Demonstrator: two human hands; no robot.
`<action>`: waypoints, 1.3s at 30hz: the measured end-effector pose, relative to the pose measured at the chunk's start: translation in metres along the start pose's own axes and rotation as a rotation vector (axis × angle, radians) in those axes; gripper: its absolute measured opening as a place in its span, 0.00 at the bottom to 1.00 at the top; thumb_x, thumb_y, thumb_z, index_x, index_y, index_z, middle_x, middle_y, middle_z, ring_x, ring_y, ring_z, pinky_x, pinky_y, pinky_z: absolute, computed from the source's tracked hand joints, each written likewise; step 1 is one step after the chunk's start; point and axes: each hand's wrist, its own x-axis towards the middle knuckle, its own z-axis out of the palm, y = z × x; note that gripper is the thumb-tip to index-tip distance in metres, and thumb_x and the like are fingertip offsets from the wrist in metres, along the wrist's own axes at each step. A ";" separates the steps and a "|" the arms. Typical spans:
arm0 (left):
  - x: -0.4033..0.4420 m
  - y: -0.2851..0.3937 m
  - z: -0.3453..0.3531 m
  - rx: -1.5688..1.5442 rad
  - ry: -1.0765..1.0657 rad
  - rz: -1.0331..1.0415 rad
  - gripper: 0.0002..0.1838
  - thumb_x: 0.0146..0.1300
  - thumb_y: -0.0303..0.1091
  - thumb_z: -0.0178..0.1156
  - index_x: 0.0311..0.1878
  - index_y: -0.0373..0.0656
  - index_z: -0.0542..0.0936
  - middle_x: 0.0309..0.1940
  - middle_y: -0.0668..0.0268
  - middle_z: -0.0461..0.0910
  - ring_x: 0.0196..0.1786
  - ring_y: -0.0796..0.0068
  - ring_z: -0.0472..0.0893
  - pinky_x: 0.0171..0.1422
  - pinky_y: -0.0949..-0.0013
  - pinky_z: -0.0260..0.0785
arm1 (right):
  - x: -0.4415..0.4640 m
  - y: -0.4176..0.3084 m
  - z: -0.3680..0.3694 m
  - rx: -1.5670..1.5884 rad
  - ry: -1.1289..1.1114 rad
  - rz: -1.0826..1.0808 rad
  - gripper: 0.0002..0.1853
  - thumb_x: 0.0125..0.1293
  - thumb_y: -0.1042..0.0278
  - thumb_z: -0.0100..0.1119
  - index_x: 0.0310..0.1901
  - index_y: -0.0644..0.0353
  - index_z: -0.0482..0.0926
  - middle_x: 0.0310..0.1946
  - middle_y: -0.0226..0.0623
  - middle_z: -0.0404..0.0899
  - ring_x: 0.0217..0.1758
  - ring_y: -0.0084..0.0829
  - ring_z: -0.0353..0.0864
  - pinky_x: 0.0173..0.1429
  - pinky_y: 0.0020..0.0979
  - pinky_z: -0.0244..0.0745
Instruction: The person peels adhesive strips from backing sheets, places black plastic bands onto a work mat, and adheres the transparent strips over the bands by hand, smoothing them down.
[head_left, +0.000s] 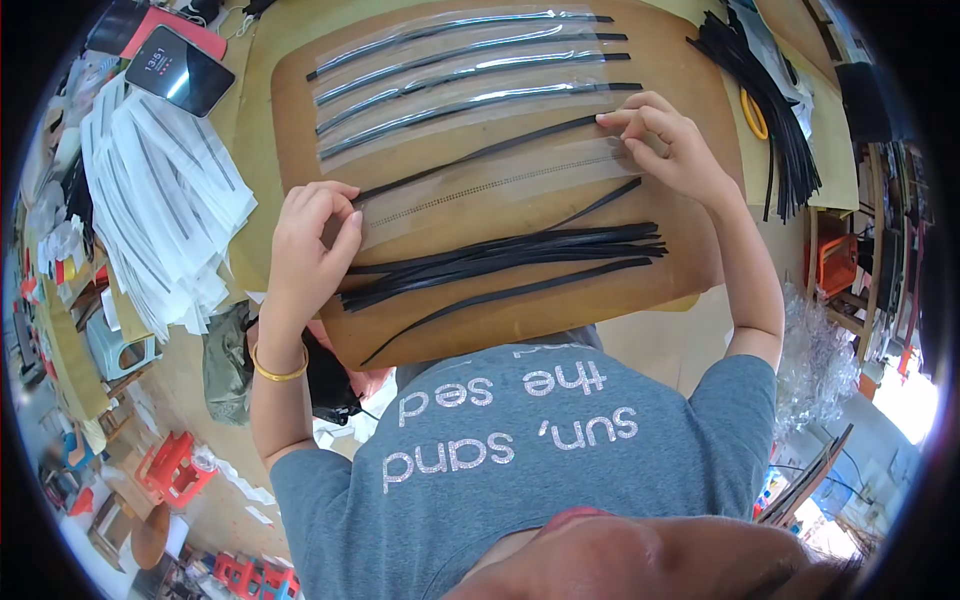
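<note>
A long thin black strip (490,151) stretches slantwise over a brown board (690,240). At its left end, my left hand (312,235) pinches it between thumb and fingers. My right hand (672,145) is closed with its fingertips at the strip's other end. Just below lies a clear film strip (440,215) with a row of small dark marks. Several black strips (480,100) under clear, shiny film lie in rows beyond my hands. Nearer my body is a loose bundle of black strips (510,248), with a single black strip (500,287) in front of it.
White strips with dark lines (165,200) are piled left of the board, near a phone (180,70). On the right hang a bunch of black strips (785,150) and yellow-orange scissor handles (752,115). Red stools (175,468) stand on the floor at lower left.
</note>
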 end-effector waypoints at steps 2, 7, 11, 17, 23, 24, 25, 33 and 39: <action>-0.003 0.003 0.000 0.040 -0.001 0.026 0.04 0.62 0.25 0.62 0.34 0.37 0.76 0.47 0.57 0.83 0.45 0.62 0.79 0.49 0.63 0.71 | 0.002 -0.002 -0.001 -0.013 -0.004 -0.015 0.02 0.63 0.81 0.57 0.34 0.63 0.74 0.51 0.38 0.84 0.55 0.33 0.82 0.53 0.32 0.80; -0.007 0.012 -0.003 -0.298 -0.061 -0.273 0.05 0.67 0.26 0.60 0.36 0.36 0.75 0.50 0.55 0.83 0.42 0.69 0.82 0.45 0.68 0.72 | 0.003 0.001 -0.004 0.021 -0.019 0.002 0.02 0.63 0.80 0.56 0.34 0.63 0.74 0.51 0.39 0.85 0.56 0.33 0.81 0.57 0.33 0.77; -0.006 0.014 0.001 -0.526 -0.078 -0.368 0.05 0.72 0.24 0.54 0.38 0.35 0.73 0.58 0.54 0.82 0.39 0.87 0.73 0.43 0.79 0.67 | 0.005 0.005 -0.010 0.050 -0.042 0.021 0.01 0.62 0.79 0.54 0.34 0.63 0.73 0.51 0.40 0.85 0.55 0.34 0.82 0.59 0.34 0.75; -0.010 0.024 0.011 -0.268 0.008 -0.157 0.04 0.67 0.24 0.58 0.36 0.35 0.73 0.46 0.52 0.85 0.47 0.62 0.82 0.48 0.64 0.73 | 0.001 0.002 -0.015 0.036 -0.048 0.050 0.01 0.62 0.79 0.53 0.34 0.63 0.72 0.51 0.41 0.85 0.54 0.37 0.83 0.59 0.33 0.75; -0.020 0.043 0.013 0.099 0.008 -0.001 0.02 0.62 0.23 0.61 0.37 0.36 0.78 0.40 0.57 0.85 0.48 0.57 0.79 0.55 0.56 0.70 | -0.004 -0.001 -0.017 0.003 -0.043 0.027 0.02 0.60 0.79 0.53 0.35 0.63 0.72 0.51 0.42 0.84 0.54 0.39 0.83 0.57 0.35 0.76; -0.021 0.049 0.013 0.129 -0.016 -0.026 0.10 0.62 0.23 0.61 0.47 0.33 0.81 0.37 0.59 0.83 0.50 0.56 0.79 0.58 0.56 0.68 | -0.004 -0.001 -0.017 0.001 -0.039 0.020 0.02 0.60 0.79 0.53 0.35 0.63 0.72 0.51 0.42 0.84 0.54 0.40 0.83 0.57 0.35 0.76; -0.023 0.052 0.015 0.167 -0.006 -0.004 0.13 0.62 0.23 0.61 0.49 0.32 0.81 0.36 0.60 0.82 0.51 0.55 0.79 0.59 0.56 0.68 | -0.003 0.000 -0.017 -0.002 -0.038 0.017 0.03 0.60 0.80 0.53 0.35 0.63 0.72 0.50 0.43 0.84 0.54 0.40 0.83 0.57 0.36 0.77; -0.016 0.038 0.019 0.207 -0.014 -0.022 0.04 0.68 0.24 0.56 0.43 0.32 0.76 0.61 0.43 0.77 0.67 0.42 0.74 0.71 0.50 0.64 | -0.005 -0.004 -0.012 0.006 0.041 0.063 0.04 0.61 0.80 0.56 0.35 0.63 0.72 0.52 0.44 0.85 0.55 0.43 0.84 0.56 0.37 0.79; -0.007 0.036 0.015 0.115 -0.038 -0.081 0.02 0.70 0.23 0.53 0.41 0.34 0.72 0.66 0.38 0.73 0.69 0.39 0.71 0.74 0.50 0.62 | -0.007 -0.009 -0.005 0.011 0.133 0.121 0.04 0.62 0.79 0.58 0.36 0.63 0.72 0.49 0.46 0.85 0.55 0.46 0.85 0.56 0.38 0.79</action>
